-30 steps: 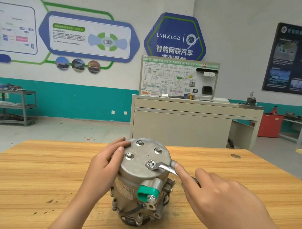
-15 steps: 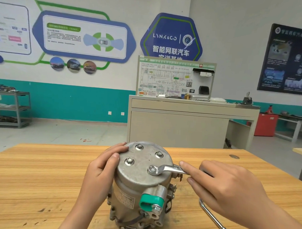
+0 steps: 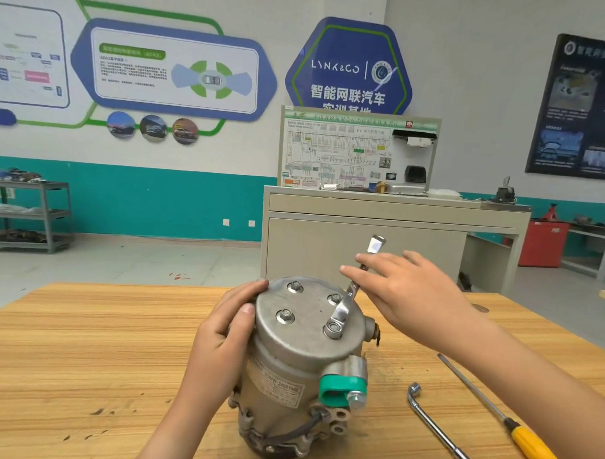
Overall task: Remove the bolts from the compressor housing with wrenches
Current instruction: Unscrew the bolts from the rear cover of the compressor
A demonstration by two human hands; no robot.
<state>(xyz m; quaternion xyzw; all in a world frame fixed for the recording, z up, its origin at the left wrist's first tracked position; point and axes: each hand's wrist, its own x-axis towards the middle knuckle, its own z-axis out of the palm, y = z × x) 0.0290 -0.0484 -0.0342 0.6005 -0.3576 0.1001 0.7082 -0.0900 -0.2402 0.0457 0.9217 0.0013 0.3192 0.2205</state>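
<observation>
A silver compressor housing (image 3: 307, 346) stands on end on the wooden table (image 3: 84, 359). Its flat top carries several hex bolts, such as a far bolt (image 3: 295, 286) and a near-left bolt (image 3: 285, 316). The ring end of a steel wrench (image 3: 343, 309) sits on the near-right bolt (image 3: 333, 328), and the handle points up and away from me. My right hand (image 3: 411, 302) lays straight fingers across the upper handle. My left hand (image 3: 221, 340) grips the housing's left side, with fingers curled over the top rim.
An L-shaped socket wrench (image 3: 434, 429) and a yellow-handled screwdriver (image 3: 527, 443) lie on the table to the right of the compressor. A green cap (image 3: 340, 390) sticks out of the housing's near side. Beyond the table's far edge stands a beige cabinet (image 3: 362, 252).
The wrench has swung counterclockwise on the near-right bolt, from pointing right to pointing away. My right hand went with it, up and away. My left hand kept its hold.
</observation>
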